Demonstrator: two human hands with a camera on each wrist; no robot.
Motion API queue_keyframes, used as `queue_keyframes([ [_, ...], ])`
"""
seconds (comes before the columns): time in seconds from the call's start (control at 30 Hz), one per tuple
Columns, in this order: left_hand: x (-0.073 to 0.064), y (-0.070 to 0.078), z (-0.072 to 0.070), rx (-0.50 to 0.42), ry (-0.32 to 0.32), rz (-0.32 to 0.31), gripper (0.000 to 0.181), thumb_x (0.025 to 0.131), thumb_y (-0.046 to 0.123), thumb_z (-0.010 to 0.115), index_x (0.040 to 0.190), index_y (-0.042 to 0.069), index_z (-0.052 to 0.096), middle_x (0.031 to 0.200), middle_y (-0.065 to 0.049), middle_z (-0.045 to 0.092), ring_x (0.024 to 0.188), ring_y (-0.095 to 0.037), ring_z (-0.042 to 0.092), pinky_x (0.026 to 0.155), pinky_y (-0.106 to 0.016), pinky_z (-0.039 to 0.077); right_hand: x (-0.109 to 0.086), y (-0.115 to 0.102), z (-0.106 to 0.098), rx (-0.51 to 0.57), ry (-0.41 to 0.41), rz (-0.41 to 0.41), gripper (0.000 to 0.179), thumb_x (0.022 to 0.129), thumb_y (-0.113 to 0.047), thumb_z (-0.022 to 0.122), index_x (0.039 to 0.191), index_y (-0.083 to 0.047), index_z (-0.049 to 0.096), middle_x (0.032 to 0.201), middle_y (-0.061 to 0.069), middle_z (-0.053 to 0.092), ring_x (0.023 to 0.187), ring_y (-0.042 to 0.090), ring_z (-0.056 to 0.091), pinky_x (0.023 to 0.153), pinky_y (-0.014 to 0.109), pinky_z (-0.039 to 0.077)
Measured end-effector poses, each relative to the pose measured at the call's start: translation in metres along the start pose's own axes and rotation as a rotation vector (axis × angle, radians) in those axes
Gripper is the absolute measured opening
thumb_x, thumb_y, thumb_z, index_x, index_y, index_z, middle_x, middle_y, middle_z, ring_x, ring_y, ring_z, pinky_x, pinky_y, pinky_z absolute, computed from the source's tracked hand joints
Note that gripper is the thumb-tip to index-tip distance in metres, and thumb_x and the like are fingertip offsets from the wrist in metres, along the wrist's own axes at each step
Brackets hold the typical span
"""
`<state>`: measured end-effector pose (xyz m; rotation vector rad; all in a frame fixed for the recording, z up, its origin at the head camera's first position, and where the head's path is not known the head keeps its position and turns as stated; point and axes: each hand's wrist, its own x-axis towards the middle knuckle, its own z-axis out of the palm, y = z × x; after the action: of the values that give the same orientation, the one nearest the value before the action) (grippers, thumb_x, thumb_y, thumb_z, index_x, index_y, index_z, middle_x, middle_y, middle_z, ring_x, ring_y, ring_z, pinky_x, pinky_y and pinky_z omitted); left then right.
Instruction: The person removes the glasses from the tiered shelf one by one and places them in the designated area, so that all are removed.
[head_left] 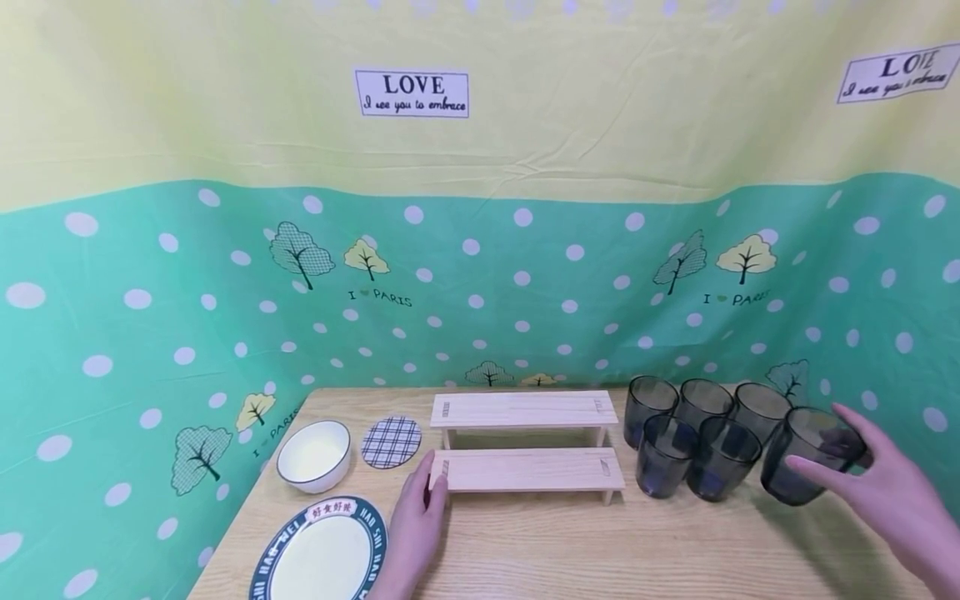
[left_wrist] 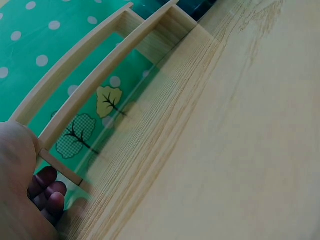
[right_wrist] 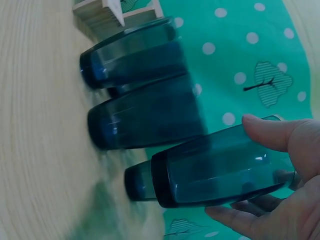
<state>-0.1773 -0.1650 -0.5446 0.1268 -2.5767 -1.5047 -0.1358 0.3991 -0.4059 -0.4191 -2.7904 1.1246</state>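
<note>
My right hand (head_left: 862, 483) grips a dark tinted drinking glass (head_left: 806, 458) round its side, thumb on one side and fingers on the other. The right wrist view has that glass (right_wrist: 220, 170) held a little off the table and tilted. Beside it, several matching glasses (head_left: 666, 458) stand upright in two rows. My left hand (head_left: 416, 517) holds the left end of the front wooden riser (head_left: 525, 471). In the left wrist view its fingers (left_wrist: 52, 192) curl by the riser's end leg. A second wooden riser (head_left: 525, 410) stands behind the front one.
On the left are a white bowl (head_left: 315, 457), a round checked coaster (head_left: 392, 442) and a plate (head_left: 375, 542) with a dark lettered rim. All sit on a wood-grain table (head_left: 540, 550). A green and yellow cloth (head_left: 525, 283) hangs behind and at the sides.
</note>
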Motion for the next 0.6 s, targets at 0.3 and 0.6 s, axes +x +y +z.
queue_keyframes([
  [0.3,-0.002,0.001,0.000,0.012,0.004,0.010,0.061,0.119,0.040,0.051,0.171,0.010,0.040,0.156,-0.021,0.057,0.146,-0.043,0.055,0.120,-0.062,0.047,0.015,0.017,0.013,-0.001,-0.034,-0.012,0.124,0.101,-0.055,0.079,0.174,-0.004,-0.007,0.164,0.052,0.018,0.139,0.080,0.022,0.098,0.093,0.032],
  [0.6,-0.002,0.002,-0.001,0.009,0.008,0.012,0.061,0.119,0.040,0.051,0.171,0.010,0.041,0.156,-0.020,0.058,0.147,-0.041,0.055,0.120,-0.061,0.047,0.025,0.030,0.027,0.002,-0.004,-0.058,0.122,0.100,-0.053,0.082,0.176,-0.006,0.000,0.163,0.051,0.021,0.136,0.080,0.026,0.098,0.092,0.032],
])
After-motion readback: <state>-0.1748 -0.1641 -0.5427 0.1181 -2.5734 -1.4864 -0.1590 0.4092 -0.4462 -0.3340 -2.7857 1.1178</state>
